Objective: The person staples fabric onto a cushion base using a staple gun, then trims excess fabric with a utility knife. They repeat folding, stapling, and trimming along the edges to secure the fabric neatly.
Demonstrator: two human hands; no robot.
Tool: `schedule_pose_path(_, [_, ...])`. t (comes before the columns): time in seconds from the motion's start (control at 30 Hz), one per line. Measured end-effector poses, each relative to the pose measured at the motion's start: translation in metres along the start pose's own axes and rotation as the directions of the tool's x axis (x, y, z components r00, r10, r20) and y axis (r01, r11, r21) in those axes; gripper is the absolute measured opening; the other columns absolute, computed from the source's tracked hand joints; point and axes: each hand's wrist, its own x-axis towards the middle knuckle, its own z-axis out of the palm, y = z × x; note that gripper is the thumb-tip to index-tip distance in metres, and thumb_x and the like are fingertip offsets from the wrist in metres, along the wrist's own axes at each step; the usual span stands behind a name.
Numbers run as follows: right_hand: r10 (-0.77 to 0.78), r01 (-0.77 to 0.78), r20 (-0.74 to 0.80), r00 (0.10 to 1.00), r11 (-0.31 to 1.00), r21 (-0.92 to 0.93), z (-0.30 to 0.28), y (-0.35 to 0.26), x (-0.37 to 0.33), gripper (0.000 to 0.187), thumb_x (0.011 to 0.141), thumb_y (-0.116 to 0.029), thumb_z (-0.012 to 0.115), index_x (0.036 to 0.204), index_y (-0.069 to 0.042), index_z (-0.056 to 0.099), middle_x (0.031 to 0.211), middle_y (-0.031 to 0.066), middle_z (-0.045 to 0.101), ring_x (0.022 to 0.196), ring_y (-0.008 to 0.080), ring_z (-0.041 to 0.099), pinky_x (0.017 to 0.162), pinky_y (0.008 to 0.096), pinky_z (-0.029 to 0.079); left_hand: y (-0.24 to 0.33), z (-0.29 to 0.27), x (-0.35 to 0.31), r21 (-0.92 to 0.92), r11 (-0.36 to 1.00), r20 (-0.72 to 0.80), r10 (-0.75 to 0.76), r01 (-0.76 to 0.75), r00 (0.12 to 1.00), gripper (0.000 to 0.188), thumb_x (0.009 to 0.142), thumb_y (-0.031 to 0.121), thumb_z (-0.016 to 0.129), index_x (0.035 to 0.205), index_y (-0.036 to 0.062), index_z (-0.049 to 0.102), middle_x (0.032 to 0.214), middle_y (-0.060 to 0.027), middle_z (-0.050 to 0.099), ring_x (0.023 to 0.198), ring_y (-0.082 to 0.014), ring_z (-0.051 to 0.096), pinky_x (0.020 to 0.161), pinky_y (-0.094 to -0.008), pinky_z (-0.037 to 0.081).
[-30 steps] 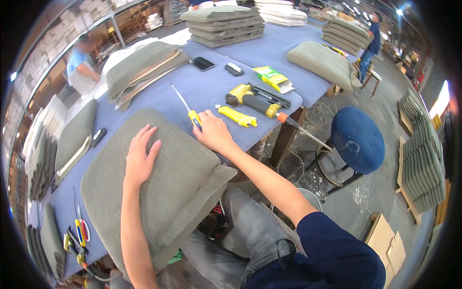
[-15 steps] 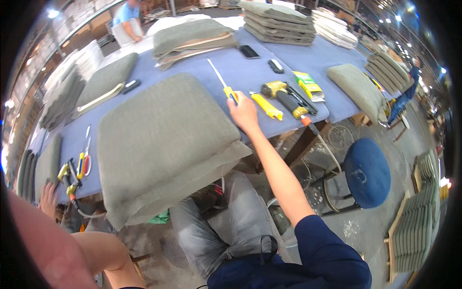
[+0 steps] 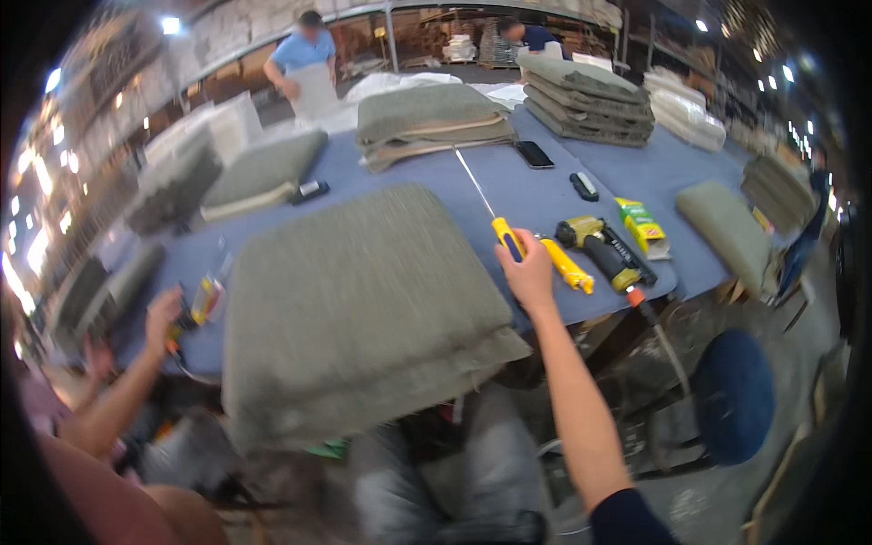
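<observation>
My right hand (image 3: pixel 529 272) is closed around the yellow-and-blue handle of a long-shafted screwdriver (image 3: pixel 477 188). Its shaft points away from me across the blue-covered table (image 3: pixel 436 168). A big grey-green fabric-covered cushion (image 3: pixel 363 300) lies in front of me, its loose cloth edge hanging over the near table edge; my right wrist is just beside its right side. Right of the hand are a yellow-handled tool (image 3: pixel 568 265) and a pneumatic staple gun (image 3: pixel 604 250) with a hose. My left hand is out of view; a blurred bare arm fills the lower left.
A co-worker's hand (image 3: pixel 163 318) is at the left beside another staple gun. Cushion stacks (image 3: pixel 590 104) stand at the back. A black phone (image 3: pixel 534 154), a small black object (image 3: pixel 584 186) and a yellow-green box (image 3: pixel 643 229) lie to the right. A blue stool (image 3: pixel 734 397) stands lower right.
The view has tilted up and shifted, so the table appears lower and further right. My right hand still grips the screwdriver. At the left, a co-worker's hand has come to the other staple gun.
</observation>
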Motion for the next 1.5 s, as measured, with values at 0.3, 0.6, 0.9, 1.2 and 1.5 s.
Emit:
schedule_pose_path(0.3, [0.211, -0.190, 0.050, 0.976, 0.719, 0.669, -0.115, -0.092, -0.173, 0.033, 0.105, -0.029, 0.060, 0.120, 0.000, 0.056, 0.084, 0.0026, 0.060, 0.068, 0.0077, 0.053, 0.059, 0.0242, 0.043, -0.023, 0.155, 0.091, -0.211, 0.919, 0.136, -0.310, 0.333, 0.941, 0.064, 0.108, 0.051, 0.040, 0.163, 0.0183, 0.032, 0.166, -0.0247, 0.030, 0.154, -0.0436, 0.026, 0.126, -0.0554, 0.020])
schedule_pose_path(0.6, [0.496, -0.539, 0.301, 0.815, 0.839, 0.079, -0.145, -0.087, -0.315, 0.030, 0.093, -0.021, 0.073, 0.108, 0.005, 0.070, 0.079, 0.0051, 0.067, 0.071, 0.0096, 0.059, 0.065, 0.0271, 0.046, -0.120, 0.260, 0.092, 0.028, 0.771, 0.284, -0.616, 0.636, 0.735, 0.081, 0.099, 0.075, 0.036, 0.161, 0.0224, 0.038, 0.167, -0.0218, 0.030, 0.153, -0.0512, 0.023, 0.124, -0.0654, 0.014])
schedule_pose_path(0.9, [0.560, -0.603, 0.388, 0.732, 0.798, -0.015, -0.131, -0.092, -0.316, 0.031, 0.089, -0.019, 0.077, 0.107, 0.005, 0.070, 0.085, 0.0101, 0.071, 0.074, 0.0134, 0.064, 0.070, 0.0295, 0.050, -0.124, 0.261, 0.078, -0.109, 0.780, 0.094, -0.609, 0.617, 0.787, 0.062, 0.102, 0.057, 0.049, 0.146, 0.0138, 0.057, 0.155, -0.0186, 0.050, 0.147, -0.0392, 0.040, 0.123, -0.0590, 0.025])
schedule_pose_path(1.2, [0.552, -0.609, 0.379, 0.743, 0.792, 0.040, -0.123, -0.101, -0.314, 0.027, 0.092, -0.013, 0.074, 0.113, 0.004, 0.071, 0.091, 0.0061, 0.071, 0.082, 0.0120, 0.063, 0.074, 0.0284, 0.050, -0.126, 0.260, 0.073, -0.127, 0.791, 0.070, -0.594, 0.598, 0.801, 0.055, 0.104, 0.049, 0.050, 0.144, 0.0114, 0.058, 0.151, -0.0172, 0.053, 0.144, -0.0368, 0.044, 0.122, -0.0602, 0.027])
schedule_pose_path(1.5, [0.538, -0.615, 0.420, 0.731, 0.786, 0.065, -0.126, -0.098, -0.310, 0.025, 0.097, -0.016, 0.071, 0.112, 0.005, 0.070, 0.081, 0.0015, 0.065, 0.073, 0.0075, 0.056, 0.068, 0.0259, 0.046, -0.124, 0.258, 0.074, -0.122, 0.779, 0.103, -0.607, 0.615, 0.788, 0.057, 0.105, 0.050, 0.049, 0.147, 0.0130, 0.055, 0.156, -0.0159, 0.049, 0.148, -0.0365, 0.040, 0.124, -0.0590, 0.025])
